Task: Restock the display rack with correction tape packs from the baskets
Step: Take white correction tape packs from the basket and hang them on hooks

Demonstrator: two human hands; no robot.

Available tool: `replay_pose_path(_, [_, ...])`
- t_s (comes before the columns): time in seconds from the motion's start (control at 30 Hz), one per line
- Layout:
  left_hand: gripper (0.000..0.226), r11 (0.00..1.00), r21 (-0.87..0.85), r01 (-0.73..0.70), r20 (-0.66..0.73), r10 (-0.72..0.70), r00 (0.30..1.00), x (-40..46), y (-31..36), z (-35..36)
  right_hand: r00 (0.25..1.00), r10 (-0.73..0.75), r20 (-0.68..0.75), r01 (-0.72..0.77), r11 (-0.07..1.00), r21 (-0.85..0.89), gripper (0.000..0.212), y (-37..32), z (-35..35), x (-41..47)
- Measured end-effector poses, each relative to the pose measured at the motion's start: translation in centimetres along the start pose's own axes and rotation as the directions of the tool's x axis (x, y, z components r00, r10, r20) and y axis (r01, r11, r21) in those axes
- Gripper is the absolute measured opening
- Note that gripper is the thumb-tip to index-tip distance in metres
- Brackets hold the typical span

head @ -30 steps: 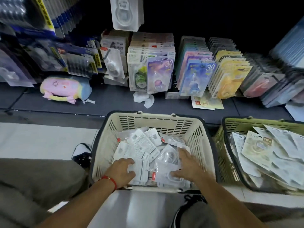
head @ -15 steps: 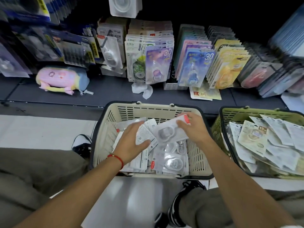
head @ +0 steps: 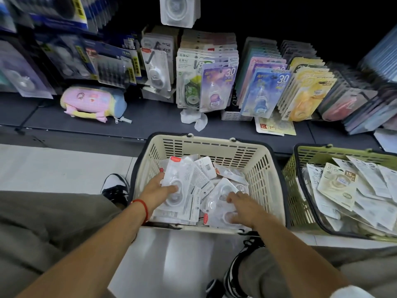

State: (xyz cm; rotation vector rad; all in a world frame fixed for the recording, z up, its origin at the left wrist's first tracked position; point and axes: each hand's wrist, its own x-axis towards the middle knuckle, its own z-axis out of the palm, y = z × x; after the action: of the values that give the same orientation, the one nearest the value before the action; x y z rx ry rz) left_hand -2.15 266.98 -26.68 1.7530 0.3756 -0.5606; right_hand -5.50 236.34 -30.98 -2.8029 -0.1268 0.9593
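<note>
Head camera, looking down: my left hand (head: 158,189) grips a clear blister correction tape pack (head: 178,181) with a red tab, inside the cream slatted basket (head: 214,145). My right hand (head: 243,204) rests fingers spread on loose packs (head: 223,194). Rack packs (head: 217,87) read "30".

This is a stationery shop aisle. A low dark shelf (head: 150,123) at twelve o'clock carries upright rows of carded correction tape packs (head: 217,87), some printed with a big "30", and more blister packs hang above at eleven o'clock. A pastel pencil case (head: 92,103) lies at ten o'clock. Two plastic shopping baskets, cream (head: 206,145) and green (head: 300,153), sit on the pale tiled floor (head: 60,164), heaped with sealed packs.
</note>
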Motion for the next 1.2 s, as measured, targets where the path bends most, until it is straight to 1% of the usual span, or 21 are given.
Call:
replay_pose_path(0.07, [0.047, 0.997, -0.071, 0.005, -0.021, -0.007, 1.0, -0.1, 0.0, 0.1, 0.999, -0.037, -0.023, 0.035, 0.997, -0.062, 0.064, -0.1, 0.5, 0.4])
replay_pose_path(0.1, [0.049, 0.994, -0.11, 0.011, -0.02, -0.013, 1.0, -0.1, 0.1, 0.2, 0.999, -0.038, -0.023, 0.037, 0.999, -0.026, 0.065, 0.0, 0.5, 0.5])
replay_pose_path(0.17, [0.05, 0.986, -0.166, 0.023, -0.024, -0.027, 0.999, -0.3, 0.1, 0.6, 0.998, 0.03, -0.05, -0.018, 0.974, 0.227, 0.068, 0.6, -0.3, 0.6])
replay_pose_path(0.2, [0.051, 0.98, -0.194, 0.035, -0.033, -0.042, 0.999, -0.3, 0.1, 0.7, 0.993, 0.077, -0.094, -0.037, 0.927, 0.373, 0.067, 0.9, -1.0, 0.5])
replay_pose_path(0.27, [0.05, 0.963, -0.259, 0.073, -0.027, -0.083, 0.996, -0.4, 0.3, 1.0, 0.974, 0.16, -0.16, -0.027, 0.782, 0.623, 0.063, 1.2, -2.6, -0.1])
replay_pose_path(0.3, [0.049, 0.953, -0.289, 0.096, -0.003, -0.101, 0.995, -0.5, 0.4, 1.2, 0.971, 0.177, -0.163, 0.002, 0.67, 0.742, 0.059, 1.1, -3.6, -0.3])
replay_pose_path(0.37, [0.042, 0.927, -0.346, 0.145, 0.076, -0.126, 0.989, -0.9, 0.7, 1.7, 0.984, 0.121, -0.131, 0.065, 0.439, 0.896, 0.047, 0.3, -5.2, -0.6])
replay_pose_path(0.4, [0.037, 0.913, -0.374, 0.164, 0.122, -0.127, 0.984, -1.1, 0.9, 2.0, 0.992, 0.061, -0.113, 0.082, 0.375, 0.923, 0.043, -0.4, -5.7, -0.6])
replay_pose_path(0.47, [0.031, 0.883, -0.431, 0.188, 0.208, -0.106, 0.972, -1.4, 1.0, 3.0, 0.994, -0.039, -0.099, 0.107, 0.332, 0.937, 0.04, -2.6, -6.0, -0.6])
replay_pose_path(0.57, [0.046, 0.871, -0.463, 0.167, 0.27, -0.041, 0.962, -1.7, 0.7, 4.2, 0.988, -0.051, -0.143, 0.152, 0.373, 0.915, 0.032, -6.6, -4.9, 0.0])
replay_pose_path(0.67, [0.055, 0.867, -0.477, 0.145, 0.222, -0.041, 0.974, -1.5, 0.1, 4.1, 0.98, 0.058, -0.189, 0.148, 0.417, 0.897, 0.037, -7.6, -4.0, 0.9])
replay_pose_path(0.7, [0.055, 0.861, -0.487, 0.145, 0.189, -0.059, 0.98, -1.4, 0.0, 3.8, 0.974, 0.109, -0.198, 0.122, 0.487, 0.865, 0.041, -6.9, -3.9, 1.0])
replay_pose_path(0.73, [0.056, 0.857, -0.495, 0.144, 0.157, -0.074, 0.985, -1.2, -0.1, 3.4, 0.963, 0.148, -0.223, 0.084, 0.623, 0.778, 0.039, -5.6, -3.7, 1.0])
replay_pose_path(0.77, [0.059, 0.854, -0.502, 0.14, 0.136, -0.082, 0.987, -1.1, -0.1, 3.1, 0.955, 0.17, -0.243, 0.018, 0.785, 0.619, 0.031, -3.9, -3.3, 1.0])
replay_pose_path(0.8, [0.063, 0.851, -0.507, 0.136, 0.126, -0.083, 0.989, -1.1, -0.2, 2.9, 0.957, 0.175, -0.233, -0.057, 0.897, 0.439, 0.022, -2.3, -2.7, 0.9])
replay_pose_path(0.83, [0.066, 0.85, -0.51, 0.134, 0.125, -0.081, 0.989, -1.2, -0.1, 2.7, 0.964, 0.187, -0.19, -0.125, 0.947, 0.295, 0.019, -0.8, -1.9, 0.6])
replay_pose_path(0.9, [0.071, 0.849, -0.513, 0.13, 0.125, -0.076, 0.989, -1.3, -0.1, 2.6, 0.972, 0.207, -0.106, -0.187, 0.966, 0.177, 0.03, 1.0, -0.4, 0.3])
replay_pose_path(0.97, [0.074, 0.85, -0.514, 0.118, 0.123, -0.063, 0.99, -1.3, -0.1, 2.7, 0.983, 0.163, -0.087, -0.153, 0.981, 0.115, 0.037, 1.4, 0.0, 0.3])
replay_pose_path(1.03, [0.075, 0.854, -0.509, 0.103, 0.117, -0.049, 0.992, -1.3, -0.2, 2.9, 0.993, 0.107, -0.054, -0.104, 0.993, 0.063, 0.035, 1.3, -0.1, 0.6])
replay_pose_path(1.1, [0.074, 0.853, -0.512, 0.106, 0.111, -0.056, 0.992, -1.2, -0.4, 2.9, 0.996, 0.088, -0.002, -0.088, 0.991, 0.102, 0.024, 1.2, -0.4, 0.7])
replay_pose_path(1.2, [0.073, 0.858, -0.506, 0.092, 0.087, -0.055, 0.995, -1.2, -0.6, 3.0, 0.996, 0.082, -0.036, -0.071, 0.965, 0.252, 0.021, 1.3, -1.7, 0.4])
